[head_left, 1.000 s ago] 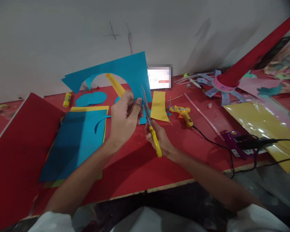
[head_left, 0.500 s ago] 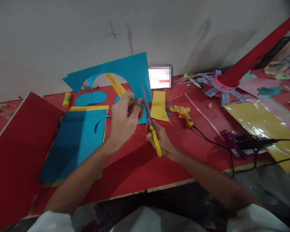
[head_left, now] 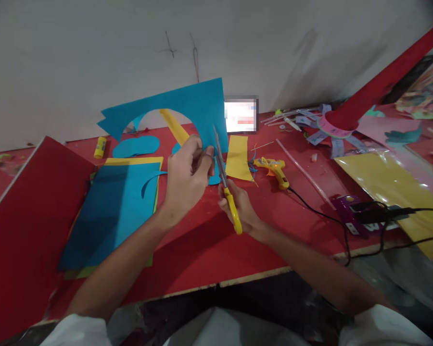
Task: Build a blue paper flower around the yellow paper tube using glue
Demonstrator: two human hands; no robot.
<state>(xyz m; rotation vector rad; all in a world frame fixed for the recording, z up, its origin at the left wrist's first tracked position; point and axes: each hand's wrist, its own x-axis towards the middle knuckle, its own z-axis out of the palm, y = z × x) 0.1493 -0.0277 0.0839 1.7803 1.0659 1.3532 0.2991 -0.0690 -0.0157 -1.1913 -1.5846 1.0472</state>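
My left hand (head_left: 188,168) pinches the lower edge of a blue paper sheet (head_left: 180,98), held up above the table with a large curved piece cut out of it. In my right hand (head_left: 240,202) are scissors (head_left: 228,187) with yellow handles. Their blades point up and lie against the sheet's lower right part, just right of my left thumb. Behind my hands a yellow paper piece (head_left: 237,157) and blue paper partly hidden by my fingers lie on the table. A blue rounded cutout (head_left: 136,146) rests farther left.
A stack of blue paper (head_left: 111,211) lies at left beside a red board (head_left: 32,230) and a glue stick (head_left: 100,147). Right of my hands are a yellow glue gun (head_left: 272,168) with its cable, a lit screen (head_left: 241,116), a purple box (head_left: 346,216) and yellow sheets (head_left: 386,182) in plastic.
The blue sheet has turned slightly, its left end shifting a little to the right. Both hands and the scissors stay almost in the same place.
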